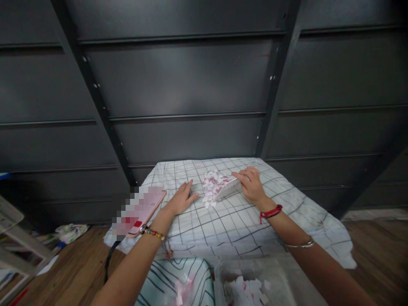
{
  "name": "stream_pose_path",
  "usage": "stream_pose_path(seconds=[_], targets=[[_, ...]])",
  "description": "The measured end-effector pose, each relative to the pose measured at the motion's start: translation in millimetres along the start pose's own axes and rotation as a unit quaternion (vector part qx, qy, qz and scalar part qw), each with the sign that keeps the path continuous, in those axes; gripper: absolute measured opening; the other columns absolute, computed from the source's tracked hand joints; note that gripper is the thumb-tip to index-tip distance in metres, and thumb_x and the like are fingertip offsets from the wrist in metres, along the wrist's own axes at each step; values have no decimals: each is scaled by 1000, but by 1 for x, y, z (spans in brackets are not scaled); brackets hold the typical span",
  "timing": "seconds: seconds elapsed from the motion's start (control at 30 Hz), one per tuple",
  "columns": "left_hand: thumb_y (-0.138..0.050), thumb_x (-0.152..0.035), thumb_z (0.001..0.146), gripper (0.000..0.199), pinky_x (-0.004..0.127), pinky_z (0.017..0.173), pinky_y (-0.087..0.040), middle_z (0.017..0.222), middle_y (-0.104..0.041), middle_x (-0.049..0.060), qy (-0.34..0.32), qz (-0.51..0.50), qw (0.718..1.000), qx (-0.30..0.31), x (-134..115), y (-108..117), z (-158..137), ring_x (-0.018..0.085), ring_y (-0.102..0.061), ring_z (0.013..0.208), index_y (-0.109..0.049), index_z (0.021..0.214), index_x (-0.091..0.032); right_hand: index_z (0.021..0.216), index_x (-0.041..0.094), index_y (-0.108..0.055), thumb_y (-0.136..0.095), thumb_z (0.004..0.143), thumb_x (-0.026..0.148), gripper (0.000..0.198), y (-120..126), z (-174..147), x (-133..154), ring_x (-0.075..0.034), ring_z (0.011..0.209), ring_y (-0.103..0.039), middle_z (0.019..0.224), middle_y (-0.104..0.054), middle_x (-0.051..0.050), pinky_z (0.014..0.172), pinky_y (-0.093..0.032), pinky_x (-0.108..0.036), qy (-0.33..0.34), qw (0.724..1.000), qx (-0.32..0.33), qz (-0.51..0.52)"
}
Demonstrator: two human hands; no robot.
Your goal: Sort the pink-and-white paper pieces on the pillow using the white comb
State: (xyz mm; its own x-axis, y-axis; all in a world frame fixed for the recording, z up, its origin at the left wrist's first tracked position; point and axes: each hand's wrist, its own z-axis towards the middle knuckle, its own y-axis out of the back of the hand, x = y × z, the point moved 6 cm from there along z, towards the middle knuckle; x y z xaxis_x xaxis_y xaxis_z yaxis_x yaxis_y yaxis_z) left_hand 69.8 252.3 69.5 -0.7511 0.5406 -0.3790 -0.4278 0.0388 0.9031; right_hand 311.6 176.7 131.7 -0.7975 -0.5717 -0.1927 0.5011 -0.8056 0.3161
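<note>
The basket [227, 190] lies tipped near the middle of the bench [219, 229], its ribbed side towards the near edge. Paper scraps [211, 182] are heaped in its mouth and spill onto the cloth [274, 187] at its left. The right hand [251, 183] grips the basket's right end, its fingers closed on the corner. The left hand [182, 197] is just left of the scraps, low over the cloth, fingers spread and holding nothing. A phone [149, 208], partly blurred out, is at the bench's left edge, beside the left wrist. Below the near edge are a clear box [282, 278] with more scraps and, to its left, a striped cover [200, 276] with a pink packet [183, 291]. Dark panels [188, 138] stand behind the far edge.
</note>
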Motion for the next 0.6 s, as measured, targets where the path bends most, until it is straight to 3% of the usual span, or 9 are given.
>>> stream_pose_path(seconds=[0.33, 0.6], targets=[[-28, -55, 90, 71, 42, 110, -19, 147, -26, 18, -3, 10, 1000, 10, 0, -1, 0, 29, -20, 136, -16, 143, -9, 117, 31, -56, -44, 78, 7, 48, 12, 2, 1, -20, 85, -44, 85, -52, -4, 85, -40, -44, 18, 999, -26, 17], [-30, -53, 90, 68, 44, 109, -21, 145, -31, 17, -15, 8, 1000, 8, -2, 0, 0, 30, -22, 135, -18, 143, -12, 106, 30, -61, -41, 78, 10, 40, 13, 2, 1, -20, 81, -45, 80, -51, -4, 82, -40, -44, 3, 999, -18, 35]])
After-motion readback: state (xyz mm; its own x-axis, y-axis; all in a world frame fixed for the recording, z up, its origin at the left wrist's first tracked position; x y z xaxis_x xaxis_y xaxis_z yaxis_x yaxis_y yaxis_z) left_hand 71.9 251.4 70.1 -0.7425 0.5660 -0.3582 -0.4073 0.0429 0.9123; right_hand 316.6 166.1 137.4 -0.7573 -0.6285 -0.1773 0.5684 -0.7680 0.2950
